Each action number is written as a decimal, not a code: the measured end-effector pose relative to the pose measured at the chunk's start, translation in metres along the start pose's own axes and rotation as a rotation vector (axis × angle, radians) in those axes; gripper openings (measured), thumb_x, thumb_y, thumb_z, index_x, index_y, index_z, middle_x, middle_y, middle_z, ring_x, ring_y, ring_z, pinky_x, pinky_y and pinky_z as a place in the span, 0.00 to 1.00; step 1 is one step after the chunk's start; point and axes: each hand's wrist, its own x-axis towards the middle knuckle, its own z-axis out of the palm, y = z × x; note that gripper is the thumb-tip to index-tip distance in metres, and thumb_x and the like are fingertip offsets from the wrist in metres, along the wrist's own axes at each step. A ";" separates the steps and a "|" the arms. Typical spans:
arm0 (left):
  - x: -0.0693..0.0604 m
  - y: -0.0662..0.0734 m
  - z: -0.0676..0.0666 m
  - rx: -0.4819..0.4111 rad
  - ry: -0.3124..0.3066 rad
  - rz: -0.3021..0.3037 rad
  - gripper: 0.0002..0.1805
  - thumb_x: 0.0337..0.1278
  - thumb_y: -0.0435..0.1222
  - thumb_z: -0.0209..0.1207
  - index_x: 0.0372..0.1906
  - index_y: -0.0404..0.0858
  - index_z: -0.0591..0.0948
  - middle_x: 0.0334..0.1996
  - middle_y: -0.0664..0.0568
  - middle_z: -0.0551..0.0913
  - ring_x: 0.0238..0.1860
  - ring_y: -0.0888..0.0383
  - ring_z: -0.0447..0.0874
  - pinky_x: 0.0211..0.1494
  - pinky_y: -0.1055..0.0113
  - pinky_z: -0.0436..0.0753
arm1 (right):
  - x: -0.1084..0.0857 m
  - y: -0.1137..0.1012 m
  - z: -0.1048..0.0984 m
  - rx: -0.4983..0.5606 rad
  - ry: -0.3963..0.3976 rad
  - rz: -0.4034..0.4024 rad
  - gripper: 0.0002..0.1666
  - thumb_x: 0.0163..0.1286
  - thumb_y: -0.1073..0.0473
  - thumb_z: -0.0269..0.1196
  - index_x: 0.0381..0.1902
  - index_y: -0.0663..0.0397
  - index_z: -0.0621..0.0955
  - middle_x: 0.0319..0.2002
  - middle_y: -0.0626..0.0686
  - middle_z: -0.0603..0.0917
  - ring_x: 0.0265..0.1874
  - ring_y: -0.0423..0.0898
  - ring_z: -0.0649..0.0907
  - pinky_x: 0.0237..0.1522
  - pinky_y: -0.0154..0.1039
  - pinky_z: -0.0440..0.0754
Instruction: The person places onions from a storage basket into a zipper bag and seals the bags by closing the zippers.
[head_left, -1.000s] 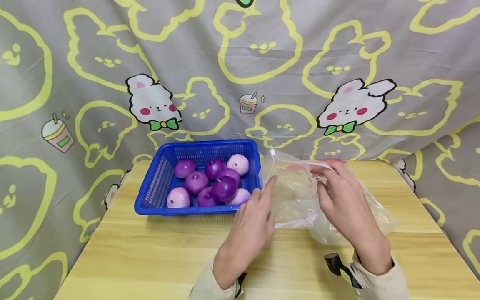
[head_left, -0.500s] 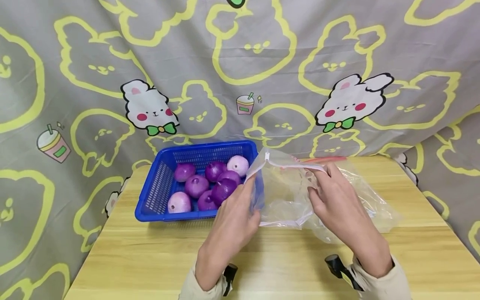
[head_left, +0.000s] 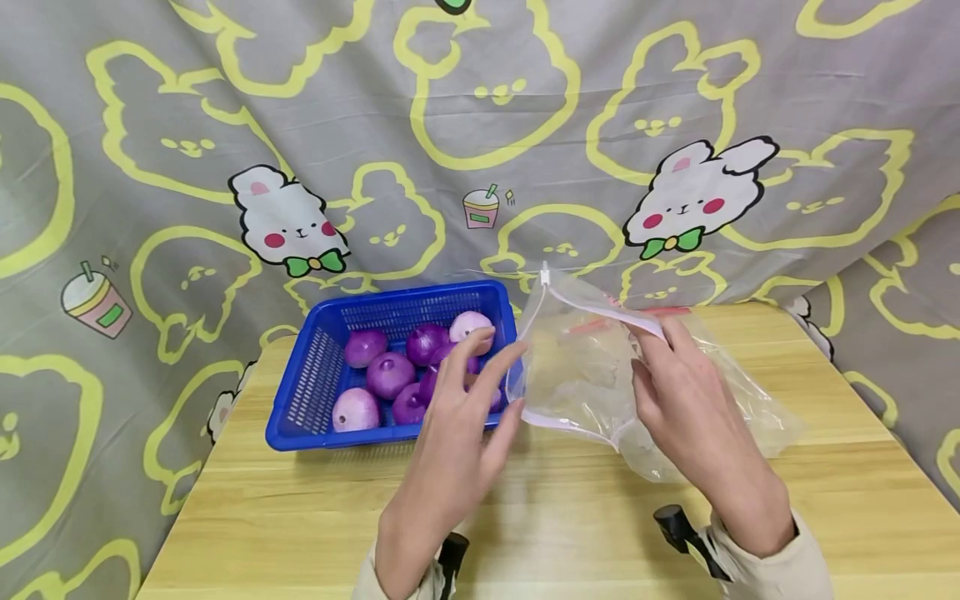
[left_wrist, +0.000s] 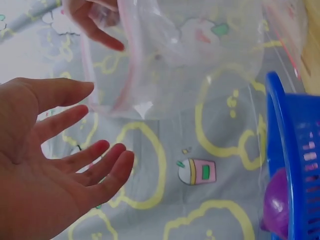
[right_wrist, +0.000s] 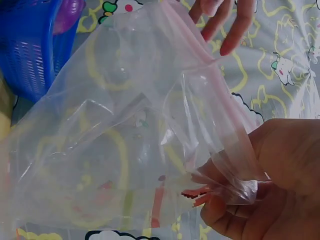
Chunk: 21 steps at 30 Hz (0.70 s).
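- Fingers [left_wrist: 117, 172] of the left hand [head_left: 457, 417] are spreading wide, with a slight bend, and are holding nothing that I can see.
- Compared with half a second ago, this hand is no longer keeping its place along the bag's mouth; it is standing just beside it. Whether one tip is touching the film, I cannot tell.
- The right hand [head_left: 690, 400] is pinching the rim of the clear plastic bag [head_left: 577, 400]. In my judgement, it is now doing most of the work of keeping the mouth apart.
- The bag is lying on the table [head_left: 577, 533], its mouth facing left and gaping, its slider [head_left: 545, 277] standing at the far corner.
- Left of it, the blue basket [head_left: 330, 442] is holding purple onions [head_left: 390, 375]; the left fingers are partly hiding some.
- The basket's right rim is standing close to the mouth, leaving little room between. Nearer, wood is showing between the wrists; behind, patterned cloth [head_left: 375, 50] is hanging.
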 end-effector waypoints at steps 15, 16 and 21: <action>0.003 -0.039 0.002 0.037 0.060 -0.104 0.25 0.59 0.31 0.65 0.63 0.41 0.77 0.63 0.45 0.72 0.65 0.48 0.70 0.67 0.53 0.72 | 0.003 0.012 0.001 -0.014 0.019 0.000 0.30 0.55 0.82 0.61 0.57 0.61 0.79 0.41 0.61 0.78 0.32 0.56 0.76 0.30 0.52 0.76; 0.003 -0.043 0.003 0.052 0.060 -0.113 0.24 0.59 0.30 0.65 0.62 0.40 0.77 0.62 0.44 0.73 0.64 0.46 0.71 0.67 0.52 0.72 | 0.004 0.013 0.002 -0.016 0.014 0.004 0.30 0.56 0.82 0.61 0.57 0.61 0.79 0.42 0.61 0.78 0.33 0.56 0.76 0.30 0.52 0.76; 0.002 -0.066 0.011 0.142 0.036 -0.160 0.22 0.56 0.29 0.67 0.57 0.36 0.80 0.58 0.40 0.76 0.59 0.42 0.74 0.64 0.47 0.73 | 0.003 0.019 0.006 -0.031 0.009 0.029 0.29 0.57 0.81 0.58 0.57 0.61 0.79 0.40 0.61 0.78 0.34 0.58 0.76 0.31 0.54 0.76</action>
